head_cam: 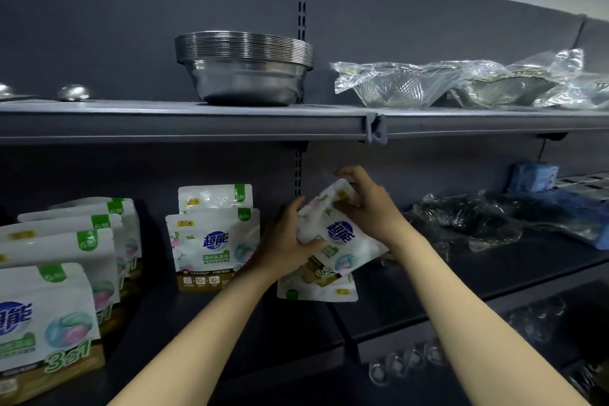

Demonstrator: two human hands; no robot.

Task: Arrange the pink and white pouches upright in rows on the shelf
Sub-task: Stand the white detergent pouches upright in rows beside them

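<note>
Both hands gripped one tilted pouch (341,237) above the shelf (250,333): the left hand (290,241) clasped its left edge, the right hand (365,204) pinched its top; upright pouches (211,244) stood to the left.

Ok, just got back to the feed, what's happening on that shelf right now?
A person is stocking white pouches on the lower shelf. Both hands hold one tilted pouch in the air: the left hand at its lower edge, the right hand at its top. Another pouch lies flat beneath it. To the left, two pouches stand upright one behind the other, and a longer row stands at the far left. Steel bowls sit on the shelf above.
</note>
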